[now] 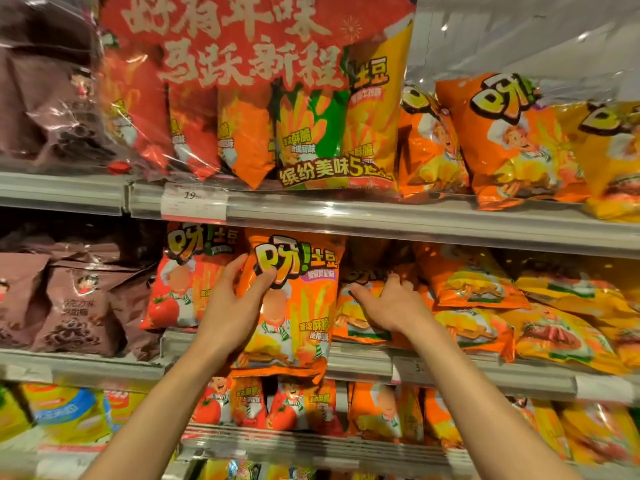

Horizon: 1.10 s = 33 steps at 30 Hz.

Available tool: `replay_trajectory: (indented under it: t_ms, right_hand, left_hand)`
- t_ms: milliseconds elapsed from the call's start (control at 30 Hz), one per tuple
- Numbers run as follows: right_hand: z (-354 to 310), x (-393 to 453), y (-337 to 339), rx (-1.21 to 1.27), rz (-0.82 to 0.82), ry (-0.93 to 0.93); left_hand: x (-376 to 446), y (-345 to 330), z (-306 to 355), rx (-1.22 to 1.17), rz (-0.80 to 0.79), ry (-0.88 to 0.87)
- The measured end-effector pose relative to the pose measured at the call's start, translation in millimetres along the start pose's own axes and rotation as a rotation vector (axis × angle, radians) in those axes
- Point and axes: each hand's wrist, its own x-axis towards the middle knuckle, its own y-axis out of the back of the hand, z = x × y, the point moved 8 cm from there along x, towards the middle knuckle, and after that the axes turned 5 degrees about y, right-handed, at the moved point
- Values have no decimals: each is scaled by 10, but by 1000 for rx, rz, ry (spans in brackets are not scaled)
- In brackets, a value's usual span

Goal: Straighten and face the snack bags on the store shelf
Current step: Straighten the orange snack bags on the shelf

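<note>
- Store shelving is filling the whole view in three tiers; the middle shelf edge is running across under both hands, with a price tag sitting on the rail above.
- Left hand is gripping the upright orange snack bag by its left side, thumb pressing on the front near the logo and fingers wrapping behind; the hand is partly curled, not flat.
- That bag is standing face-out, its bottom hanging over the middle shelf edge and overlapping the tomato bag just to its left.
- Right hand is resting palm-down, fingers spread, on a slumped orange bag lying just right of the upright one; I cannot tell whether it is gripping.
- Open room: a dark gap is showing above that slumped bag, under the upper rail.
- Further right, yellow-orange bags are lying tilted and piled on each other.
- Brown bags at left are standing apart from the hands.
- Hard to read: fingertips of the right hand are hiding behind packaging; the lower tier is blurring; the right edge is cutting off bags.
</note>
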Motion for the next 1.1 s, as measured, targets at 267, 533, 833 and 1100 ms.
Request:
replay_trajectory:
  t_ms: [267, 533, 833, 1100]
  right_hand:
    - [62, 108, -16, 160, 5, -18]
    - [55, 60, 116, 417, 135, 136]
    - [90, -4, 196, 580, 291, 136]
    - [-113, -108, 152, 126, 447, 307]
  left_hand:
    - [30, 131, 0, -2, 21, 1]
    - [78, 226, -33, 0, 33, 23]
    - [165, 295, -106, -16, 48, 35]
    - [173, 257, -94, -16, 33, 25]
